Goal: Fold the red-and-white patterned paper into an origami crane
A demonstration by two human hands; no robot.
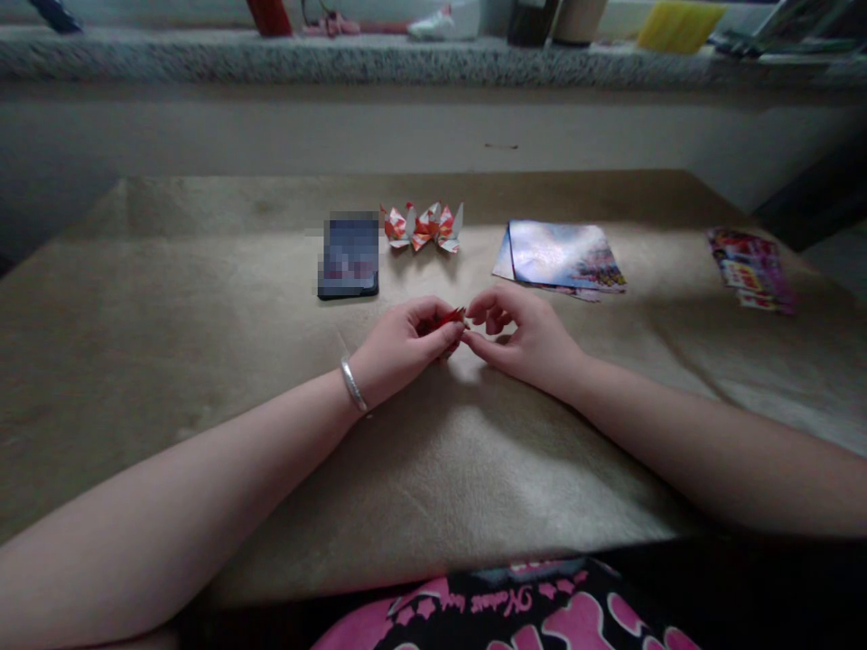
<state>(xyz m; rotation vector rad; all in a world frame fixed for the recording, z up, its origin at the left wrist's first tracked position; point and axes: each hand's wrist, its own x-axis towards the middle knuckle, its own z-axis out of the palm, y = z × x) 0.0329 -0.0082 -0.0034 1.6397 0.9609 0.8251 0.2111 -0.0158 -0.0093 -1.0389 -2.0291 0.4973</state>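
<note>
A small piece of red folded paper is pinched between the thumb and fingers of my left hand, which wears a silver bangle. From the right, my right hand meets the paper's pointed end with thumb and index fingertips, its other fingers curled. Most of the paper is hidden by the left fingers. Just beyond the hands, several red-and-white origami cranes stand in a row. To their left lies a dark phone-like device with a blurred-out face.
The hands are over a tan-covered table. Printed paper sheets lie stacked beyond my right hand. A pink-and-purple printed packet is farther right. Behind the table runs a speckled stone ledge, holding a yellow block and other items.
</note>
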